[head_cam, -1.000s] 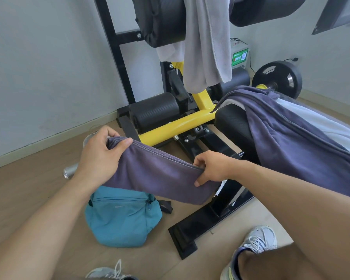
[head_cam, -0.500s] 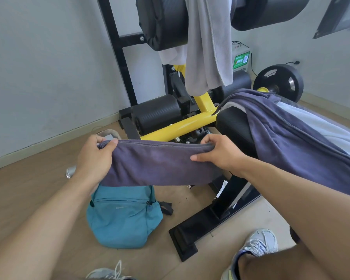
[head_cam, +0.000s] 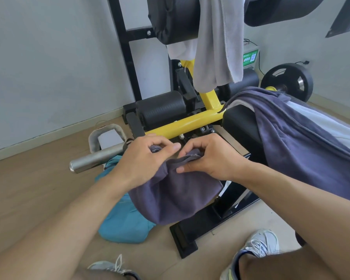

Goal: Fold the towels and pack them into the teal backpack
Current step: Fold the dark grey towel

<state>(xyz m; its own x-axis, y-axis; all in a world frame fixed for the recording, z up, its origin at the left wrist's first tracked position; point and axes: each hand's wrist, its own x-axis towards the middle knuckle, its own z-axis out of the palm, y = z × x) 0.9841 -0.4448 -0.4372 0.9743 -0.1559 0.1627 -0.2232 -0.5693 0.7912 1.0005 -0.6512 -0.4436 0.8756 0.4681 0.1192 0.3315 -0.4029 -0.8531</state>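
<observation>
Nearest: two white lace-up sneakers [head_cam: 257, 247] on the pale wood floor [head_cam: 28, 190]. Both forearms reach forward. Left hand [head_cam: 143, 160] and right hand [head_cam: 208, 158] are close together, nearly touching, each closed on the upper edge of a folded dusky-purple terry towel [head_cam: 174, 195]; the towel hangs doubled below the hands in a pouch. Directly beneath and to the left, a teal fabric backpack [head_cam: 121, 223] lies on the floor, partly hidden by the towel. Whether its zip is open cannot be told. Beside it, a chrome bar end [head_cam: 93, 160]. Right: a second purple towel [head_cam: 303, 142] draped over the black padded bench [head_cam: 240, 122] of a yellow-and-black gym machine [head_cam: 190, 124]. Farther up, a light grey towel [head_cam: 218, 41] hangs from a black roller pad [head_cam: 170, 19]. Black weight plate [head_cam: 287, 81] near the wall.
</observation>
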